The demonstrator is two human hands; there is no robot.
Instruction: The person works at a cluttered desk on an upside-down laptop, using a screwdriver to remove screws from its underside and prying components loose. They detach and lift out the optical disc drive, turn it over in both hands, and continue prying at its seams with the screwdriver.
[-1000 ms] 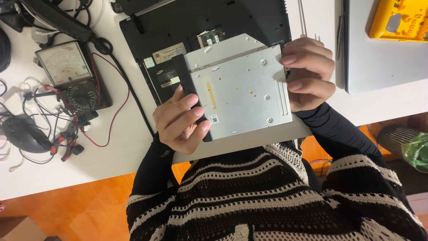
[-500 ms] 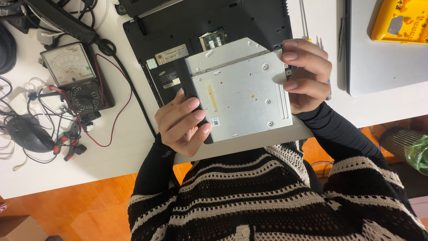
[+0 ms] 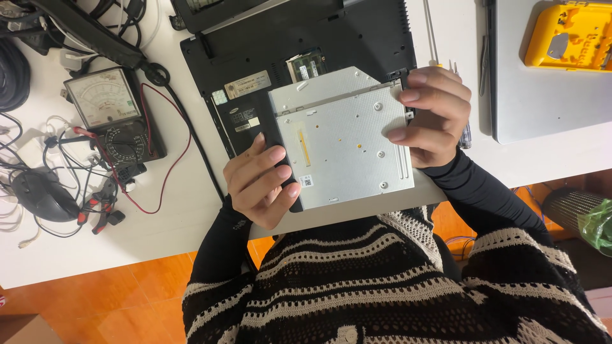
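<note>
Left hand: my left hand [image 3: 262, 181] is clamped on the black bezel edge of the optical drive [image 3: 341, 137], fingers curled over its top face, thumb hidden beneath.
Right hand: my right hand [image 3: 432, 118] is closed on the opposite, far-right edge, fingertips on the metal lid.
Drive: the flat silver slab hangs between my two hands, over the near edge of the upturned black laptop [image 3: 287, 44], tilted slightly, its back corner near the open bay.
Grip advice: I judge it best to hold by the edges only, keep the slab level, and press nothing on the thin lid.
Just beyond my right hand: a screwdriver [image 3: 440, 38] lies on the white table [image 3: 159, 223].
Far left of my left hand: an analogue meter [image 3: 105, 105] with red lead, then a black mouse [image 3: 41, 194] among tangled wires.
Far right: a grey closed laptop [image 3: 548, 102] carrying a yellow case [image 3: 570, 35].
</note>
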